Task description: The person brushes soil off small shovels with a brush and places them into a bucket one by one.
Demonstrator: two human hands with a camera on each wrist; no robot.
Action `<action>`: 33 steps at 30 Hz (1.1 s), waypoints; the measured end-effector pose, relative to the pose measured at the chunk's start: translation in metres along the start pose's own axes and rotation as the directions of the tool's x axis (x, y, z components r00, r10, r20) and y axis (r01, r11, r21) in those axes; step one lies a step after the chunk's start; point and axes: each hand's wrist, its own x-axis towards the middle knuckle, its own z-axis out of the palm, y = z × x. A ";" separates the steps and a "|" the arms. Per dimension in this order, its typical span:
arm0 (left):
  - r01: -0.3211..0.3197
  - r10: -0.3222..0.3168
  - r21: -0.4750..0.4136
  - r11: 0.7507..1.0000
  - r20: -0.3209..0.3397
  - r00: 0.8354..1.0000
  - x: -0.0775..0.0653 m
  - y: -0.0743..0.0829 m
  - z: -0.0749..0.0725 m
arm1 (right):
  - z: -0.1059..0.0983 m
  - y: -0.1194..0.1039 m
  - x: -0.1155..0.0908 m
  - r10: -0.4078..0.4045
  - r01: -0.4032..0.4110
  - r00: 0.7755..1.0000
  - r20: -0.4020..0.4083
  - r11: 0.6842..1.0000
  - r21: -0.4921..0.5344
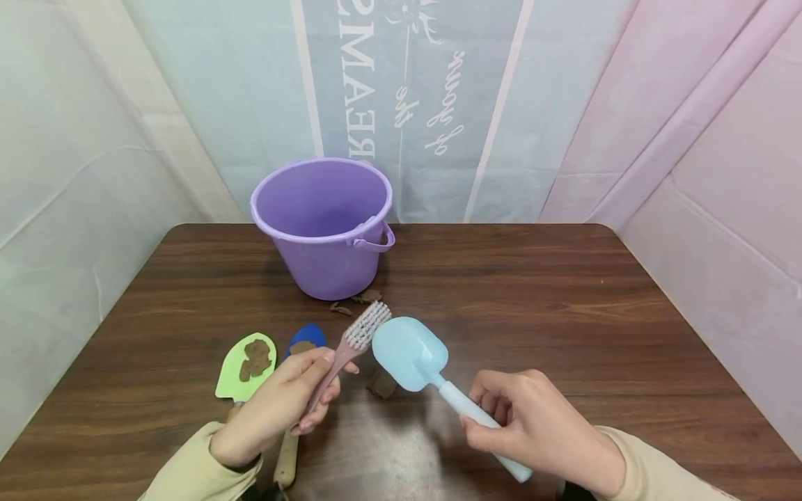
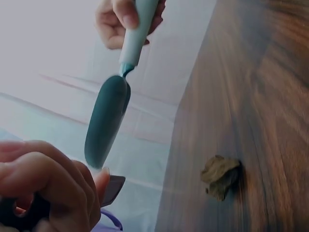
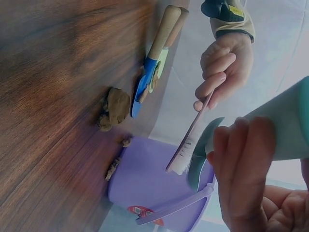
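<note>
My left hand [image 1: 285,396] grips the pink handle of a small brush [image 1: 368,325] with pale bristles. Its head points up and away from me. My right hand [image 1: 529,421] holds a light blue plastic toy shovel [image 1: 410,353] by its whitish handle, blade toward the brush. In the right wrist view the bristles [image 3: 181,162] face the shovel blade [image 3: 197,164] and lie right at it. Both tools are held above the table. Below them sits a brown clump [image 1: 382,384], partly hidden by the shovel in the head view.
A purple bucket [image 1: 328,268] stands at the back left, its handle hanging right, with brown crumbs [image 1: 367,296] before it. Left of the brush lie a green trowel [image 1: 233,365] bearing brown pieces [image 1: 257,356] and a blue trowel [image 1: 311,335] with a wooden handle, both partly behind my left hand.
</note>
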 end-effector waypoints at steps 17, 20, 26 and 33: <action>0.001 -0.014 0.053 0.999 0.244 0.970 0.000 0.000 0.030 | -0.007 0.000 0.009 0.034 -0.033 0.999 -0.024 0.999 0.036; -0.005 -0.004 0.033 0.999 0.273 0.962 -0.001 0.002 0.034 | -0.007 0.000 0.009 0.054 -0.054 0.998 -0.011 0.998 0.039; -0.009 0.005 0.015 1.000 0.274 0.962 -0.002 0.004 0.036 | -0.007 0.001 0.009 0.055 -0.055 0.998 0.005 0.998 0.031; -0.006 -0.009 0.072 0.997 0.211 0.977 -0.001 0.009 0.029 | -0.008 0.003 0.008 0.012 -0.012 1.000 -0.019 1.000 0.028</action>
